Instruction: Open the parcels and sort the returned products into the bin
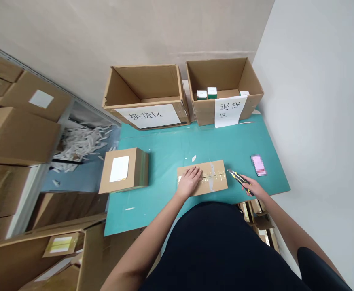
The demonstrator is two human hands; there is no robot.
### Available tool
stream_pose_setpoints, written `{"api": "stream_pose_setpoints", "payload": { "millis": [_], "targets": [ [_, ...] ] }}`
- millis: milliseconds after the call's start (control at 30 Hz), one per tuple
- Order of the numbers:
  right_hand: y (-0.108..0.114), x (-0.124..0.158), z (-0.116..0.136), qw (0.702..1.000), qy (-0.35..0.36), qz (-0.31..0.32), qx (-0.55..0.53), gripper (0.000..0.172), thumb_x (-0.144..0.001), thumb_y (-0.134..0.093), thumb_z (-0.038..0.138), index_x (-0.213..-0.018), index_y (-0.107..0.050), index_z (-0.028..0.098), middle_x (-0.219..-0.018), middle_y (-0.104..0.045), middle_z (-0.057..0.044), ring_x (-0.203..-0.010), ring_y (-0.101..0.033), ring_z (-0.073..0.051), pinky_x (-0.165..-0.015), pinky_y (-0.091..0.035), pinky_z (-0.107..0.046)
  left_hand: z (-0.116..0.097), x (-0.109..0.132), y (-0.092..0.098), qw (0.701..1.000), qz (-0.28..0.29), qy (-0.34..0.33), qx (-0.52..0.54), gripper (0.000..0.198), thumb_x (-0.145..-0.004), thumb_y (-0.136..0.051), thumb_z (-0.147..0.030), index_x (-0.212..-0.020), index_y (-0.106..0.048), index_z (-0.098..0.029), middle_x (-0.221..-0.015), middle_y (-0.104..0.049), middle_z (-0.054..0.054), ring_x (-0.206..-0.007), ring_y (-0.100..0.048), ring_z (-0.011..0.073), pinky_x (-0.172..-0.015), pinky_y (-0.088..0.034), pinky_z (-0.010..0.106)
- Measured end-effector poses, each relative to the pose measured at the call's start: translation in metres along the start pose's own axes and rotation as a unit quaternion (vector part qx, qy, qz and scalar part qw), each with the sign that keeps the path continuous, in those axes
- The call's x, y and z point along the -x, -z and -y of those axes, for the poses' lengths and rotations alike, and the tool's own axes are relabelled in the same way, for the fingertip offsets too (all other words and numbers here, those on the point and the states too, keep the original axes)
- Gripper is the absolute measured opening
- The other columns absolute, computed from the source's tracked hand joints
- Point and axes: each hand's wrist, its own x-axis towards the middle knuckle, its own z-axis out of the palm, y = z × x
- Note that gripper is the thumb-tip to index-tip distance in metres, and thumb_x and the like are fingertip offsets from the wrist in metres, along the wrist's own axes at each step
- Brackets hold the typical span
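Taped cardboard parcel (202, 178), light and stiff-looking, easiest held by its edges, lies on the teal desk (164, 141) under the flat, open left grip (189, 182); the right grip (252, 186) closes around a utility knife (239, 180).

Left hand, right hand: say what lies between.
Head view: a taped cardboard box and the blade of a utility knife lie between the left hand and right hand.

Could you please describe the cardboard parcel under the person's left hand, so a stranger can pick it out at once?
On the teal work table, below two open cardboard boxes, lie two parcels. The taped parcel sits under the left hand; the other parcel, to its left, carries a large white label.
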Motion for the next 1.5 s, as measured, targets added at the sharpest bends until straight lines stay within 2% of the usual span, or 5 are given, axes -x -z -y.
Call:
{"api": "stream_pose_setpoints", "payload": {
  "millis": [100,267,467,700,1500],
  "targets": [
    [-0.004,-0.007,0.003,1.0,0.005,0.003,-0.008,0.084,-0.08,-0.071,0.049,-0.155,-0.04,0.026,-0.075,-0.065,0.003,-0.043,-0.051,-0.008,-0.035,-0.033,-0.018,0.009,-0.013,0.015,0.998,0.06,0.02,-0.003,0.056,-0.093,-0.061,-0.041,-0.146,-0.051,-0.026,-0.155,-0.049,0.013,-0.147,-0.037,0.0342,-0.121,-0.027,0.057],
    [-0.005,-0.011,0.009,1.0,0.007,0.016,0.005,0.078,-0.082,-0.069,0.045,-0.154,-0.042,0.027,-0.077,-0.066,0.002,-0.044,-0.052,-0.007,-0.034,-0.034,-0.017,0.019,-0.032,0.024,0.99,0.14,0.031,-0.002,0.071,-0.085,-0.072,-0.046,-0.149,-0.046,-0.026,-0.155,-0.048,0.015,-0.142,-0.044,0.0359,-0.117,-0.033,0.054],
    [-0.007,-0.017,0.013,1.0,0.012,0.012,0.007,0.078,-0.082,-0.069,0.045,-0.153,-0.042,0.026,-0.077,-0.067,0.002,-0.043,-0.052,-0.008,-0.034,-0.035,-0.017,0.02,-0.026,0.009,0.997,0.071,-0.027,-0.017,0.055,-0.094,-0.058,-0.043,-0.143,-0.053,-0.02,-0.15,-0.051,0.02,-0.139,-0.047,0.037,-0.115,-0.035,0.054],
    [-0.008,-0.02,0.018,1.0,0.015,0.007,-0.002,0.078,-0.084,-0.068,0.045,-0.154,-0.041,0.027,-0.078,-0.067,0.002,-0.044,-0.052,-0.007,-0.035,-0.035,-0.017,0.013,-0.017,-0.003,1.0,-0.007,-0.012,0.006,0.054,-0.094,-0.056,-0.04,-0.144,-0.053,-0.02,-0.152,-0.049,0.019,-0.142,-0.043,0.037,-0.12,-0.026,0.058],
    [-0.02,-0.013,0.004,0.998,0.006,0.012,-0.055,0.084,-0.08,-0.071,0.049,-0.155,-0.04,0.026,-0.076,-0.064,0.002,-0.043,-0.05,-0.007,-0.034,-0.032,-0.018,0.011,-0.011,-0.001,1.0,-0.015,-0.01,0.006,0.051,-0.096,-0.053,-0.038,-0.144,-0.053,-0.021,-0.151,-0.05,0.018,-0.142,-0.044,0.0364,-0.121,-0.024,0.061]
  ]
}}
